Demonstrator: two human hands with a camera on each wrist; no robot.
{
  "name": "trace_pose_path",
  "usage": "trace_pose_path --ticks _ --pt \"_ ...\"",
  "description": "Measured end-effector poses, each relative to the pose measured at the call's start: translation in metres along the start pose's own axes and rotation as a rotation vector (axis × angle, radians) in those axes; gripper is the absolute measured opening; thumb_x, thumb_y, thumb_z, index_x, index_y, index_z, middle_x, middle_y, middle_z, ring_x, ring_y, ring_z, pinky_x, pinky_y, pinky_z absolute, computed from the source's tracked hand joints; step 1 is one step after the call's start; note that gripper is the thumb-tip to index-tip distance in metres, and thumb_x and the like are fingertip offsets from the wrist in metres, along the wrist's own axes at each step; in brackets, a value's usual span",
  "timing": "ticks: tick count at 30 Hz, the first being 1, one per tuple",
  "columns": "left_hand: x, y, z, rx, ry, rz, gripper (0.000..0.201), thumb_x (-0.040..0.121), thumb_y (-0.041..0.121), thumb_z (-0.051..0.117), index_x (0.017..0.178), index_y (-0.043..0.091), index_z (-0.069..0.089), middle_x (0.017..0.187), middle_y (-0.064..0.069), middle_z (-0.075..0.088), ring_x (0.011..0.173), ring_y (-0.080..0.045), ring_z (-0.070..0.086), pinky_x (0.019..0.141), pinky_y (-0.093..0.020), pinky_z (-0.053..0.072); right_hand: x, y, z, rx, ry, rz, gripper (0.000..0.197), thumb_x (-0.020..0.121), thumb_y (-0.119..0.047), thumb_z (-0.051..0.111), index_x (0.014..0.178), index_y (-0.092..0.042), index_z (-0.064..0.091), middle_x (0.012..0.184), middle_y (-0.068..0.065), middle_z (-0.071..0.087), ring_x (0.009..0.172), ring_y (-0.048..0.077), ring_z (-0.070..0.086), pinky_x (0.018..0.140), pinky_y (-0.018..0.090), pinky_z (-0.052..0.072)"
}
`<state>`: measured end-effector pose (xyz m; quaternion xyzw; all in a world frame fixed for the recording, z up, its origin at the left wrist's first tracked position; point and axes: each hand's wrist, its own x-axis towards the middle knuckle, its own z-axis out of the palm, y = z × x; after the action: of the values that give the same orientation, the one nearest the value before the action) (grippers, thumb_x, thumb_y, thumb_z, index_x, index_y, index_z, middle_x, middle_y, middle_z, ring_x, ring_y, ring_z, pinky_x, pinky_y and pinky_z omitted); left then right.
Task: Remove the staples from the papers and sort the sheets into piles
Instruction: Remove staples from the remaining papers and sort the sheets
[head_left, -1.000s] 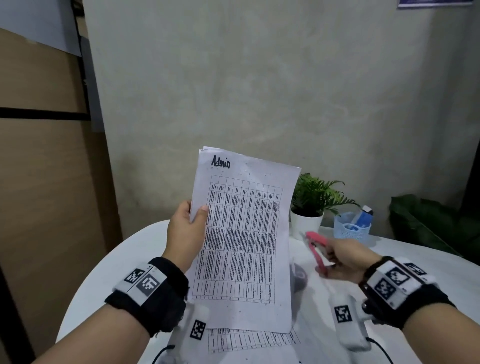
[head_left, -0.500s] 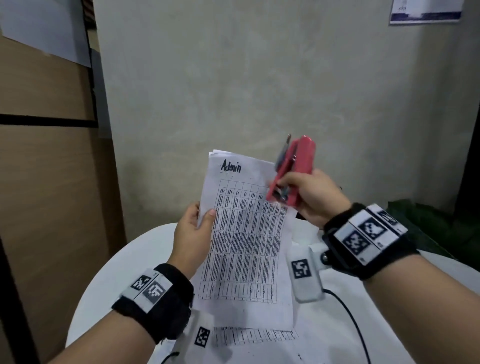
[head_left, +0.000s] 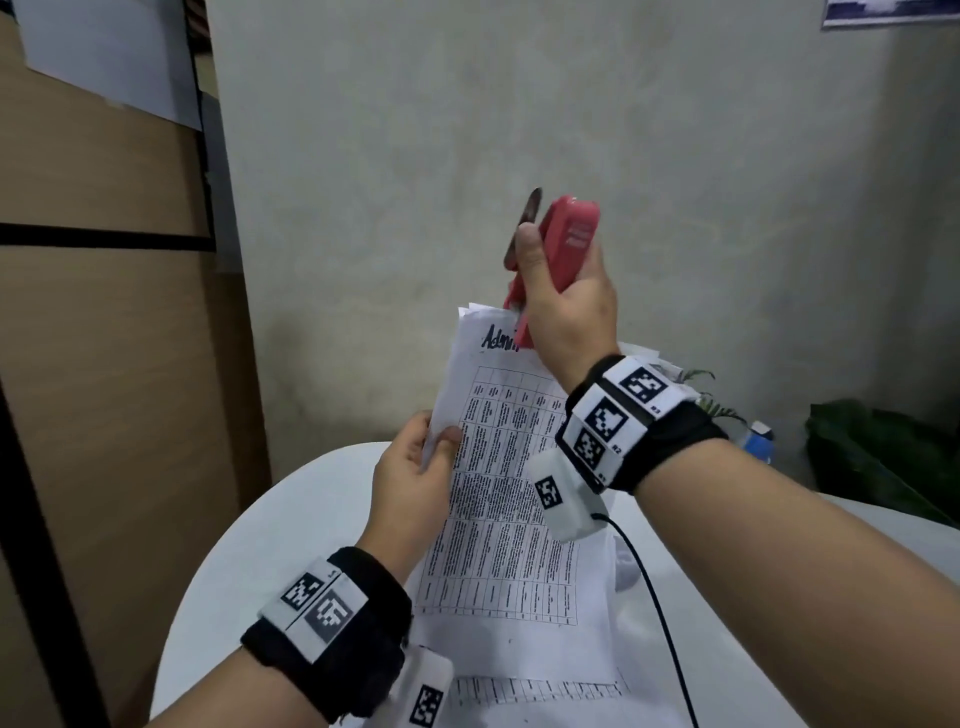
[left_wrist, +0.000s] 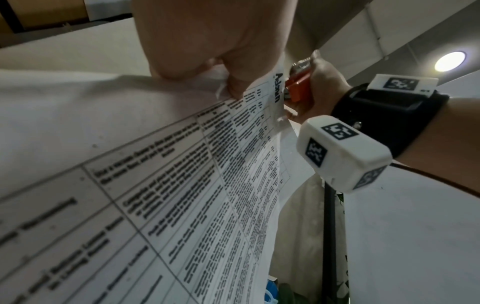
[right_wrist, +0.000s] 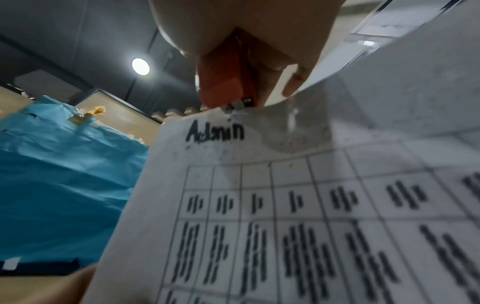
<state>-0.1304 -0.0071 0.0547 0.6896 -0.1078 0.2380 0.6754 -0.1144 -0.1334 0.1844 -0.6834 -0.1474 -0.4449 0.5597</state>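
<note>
What changed: half a second back the right hand (head_left: 569, 306) had the red stapler (head_left: 563, 244) up beside the page; now its lower tip is down on the top edge of the papers (head_left: 511, 499), right by the handwritten "Admin". A second back it was low over the bench.
Papers: same place as before, held upright above the bench, several sheets fanned at the top corner, printed table facing the person.
Left hand (head_left: 415, 467): still pinching the left edge, thumb on the front, fingers curled behind.
Right hand: fingers wrapped around the stapler body, thumb along its side. Can't tell if the tip is actually under a staple, too blurry.
Bench (head_left: 270, 561): round, white, with another printed sheet (head_left: 535, 691) lying flat under the held ones.
Room: plain grey wall behind, wood panelling on the left, round ceiling light (left_wrist: 450, 61).
Containers: one blue thing (head_left: 759, 441) peeks out behind the right wrist, contents hidden. Green plant leaves (head_left: 711, 405) next to it.
</note>
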Motion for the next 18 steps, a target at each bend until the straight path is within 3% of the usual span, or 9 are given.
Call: trace_pose_path --ticks 1,3,6,9,11,13,16,18 --pt "0.0 0.0 0.001 0.005 0.007 0.004 0.02 0.095 0.024 0.055 0.083 0.036 0.065 0.087 0.0 0.073 0.085 -0.025 0.07 0.08 -0.052 0.056 -0.002 0.002 0.004 -0.021 -0.025 -0.009 0.033 0.083 -0.06 0.051 0.093 -0.029 0.052 0.076 -0.007 0.066 0.072 0.012 0.067 0.075 0.037 0.057" --pt "0.0 0.0 0.001 0.02 0.018 0.025 0.017 0.095 0.022 0.055 0.085 0.032 0.063 0.085 0.003 0.073 0.082 -0.02 0.069 0.079 -0.047 0.056 -0.006 0.006 0.011 -0.042 -0.045 -0.019 0.029 0.083 -0.062 0.048 0.083 -0.033 0.052 0.069 -0.01 0.064 0.073 0.012 0.066 0.078 0.039 0.055" --pt "0.0 -0.002 0.001 0.049 0.018 0.049 0.013 0.095 0.021 0.055 0.088 0.028 0.062 0.085 0.0 0.072 0.082 -0.023 0.068 0.077 -0.046 0.055 -0.008 0.005 0.019 -0.035 -0.051 -0.005 0.029 0.083 -0.062 0.047 0.075 -0.034 0.053 0.06 -0.016 0.061 0.071 0.011 0.065 0.08 0.038 0.054" --pt "-0.002 -0.003 0.0 0.067 0.01 0.07 0.014 0.096 0.022 0.054 0.088 0.03 0.061 0.086 -0.002 0.071 0.083 -0.025 0.067 0.077 -0.044 0.054 -0.006 0.005 0.023 0.032 -0.034 0.035 0.032 0.085 -0.057 0.05 0.076 -0.028 0.057 0.063 -0.011 0.062 0.066 0.01 0.062 0.07 0.03 0.052" --pt "-0.004 -0.005 -0.002 0.116 -0.044 0.074 0.016 0.097 0.02 0.052 0.089 0.034 0.057 0.087 -0.005 0.069 0.076 -0.024 0.064 0.068 -0.029 0.054 -0.005 0.005 0.023 0.076 -0.009 0.031 0.028 0.087 -0.049 0.055 0.072 -0.026 0.055 0.061 -0.012 0.057 0.061 0.006 0.057 0.064 0.023 0.046" --pt "-0.006 -0.01 -0.006 0.223 -0.162 0.034 0.024 0.097 0.016 0.05 0.09 0.039 0.049 0.089 0.0 0.065 0.071 -0.014 0.058 0.056 -0.013 0.047 -0.006 0.005 0.023 0.089 -0.005 0.02 0.026 0.087 -0.046 0.057 0.071 -0.026 0.055 0.061 -0.012 0.057 0.06 0.006 0.057 0.064 0.021 0.045" --pt "-0.005 -0.016 -0.015 0.359 -0.22 -0.081 0.03 0.096 0.01 0.045 0.089 0.04 0.047 0.091 0.012 0.062 0.079 -0.004 0.057 0.055 -0.008 0.044 -0.004 0.008 0.024 0.04 -0.044 0.008 0.034 0.082 -0.063 0.05 0.082 -0.03 0.057 0.071 -0.009 0.065 0.075 0.013 0.064 0.08 0.034 0.052" --pt "0.0 -0.016 -0.027 0.343 -0.178 -0.147 0.025 0.095 0.01 0.045 0.097 0.033 0.053 0.094 0.01 0.064 0.087 -0.01 0.062 0.067 -0.021 0.052 -0.002 0.012 0.022 -0.029 -0.032 0.035 0.04 0.072 -0.077 0.04 0.08 -0.039 0.052 0.072 -0.012 0.064 0.085 0.02 0.064 0.089 0.044 0.049"
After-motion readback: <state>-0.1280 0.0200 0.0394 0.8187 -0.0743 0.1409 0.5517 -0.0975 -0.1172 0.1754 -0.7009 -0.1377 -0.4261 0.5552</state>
